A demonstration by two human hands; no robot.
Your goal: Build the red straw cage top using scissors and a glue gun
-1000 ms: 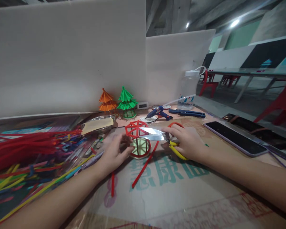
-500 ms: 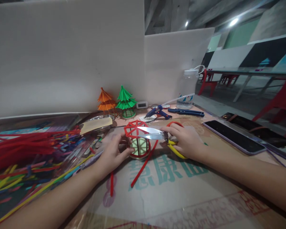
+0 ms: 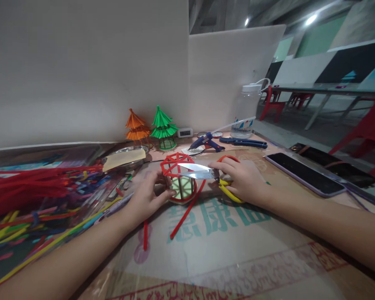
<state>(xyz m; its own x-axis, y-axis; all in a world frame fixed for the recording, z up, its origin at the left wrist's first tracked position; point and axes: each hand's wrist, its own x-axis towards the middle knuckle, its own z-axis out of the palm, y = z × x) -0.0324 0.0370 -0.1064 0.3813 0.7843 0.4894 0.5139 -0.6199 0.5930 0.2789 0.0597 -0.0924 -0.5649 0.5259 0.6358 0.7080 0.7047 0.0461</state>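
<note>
Evidently, both hands are occupied. The left hand (image 3: 151, 191) grasps the red frame (image 3: 178, 160) from its left side, thumb low and fingers bent around the posts; probably this keeps so light a thing from sliding. The frame stands upright on the cardboard (image 3: 206, 258), directly before the person — a place which both hands can reach easily. The right hand (image 3: 242, 175) is closed on the handles of the scissors (image 3: 206, 171). Their blades are parted and point left across the frame's top; whether they touch it, I cannot tell. One loose red strip (image 3: 186, 216) lies just beside the frame, another (image 3: 145, 235) nearer to the person. Behind, the glue gun (image 3: 208, 142) has its nozzle over a white scrap (image 3: 190, 151) — perhaps to catch drips. The green pagoda (image 3: 163, 127) and orange pagoda (image 3: 136, 127) stand near the white panel (image 3: 90, 75), seemingly to be out of the way.
</note>
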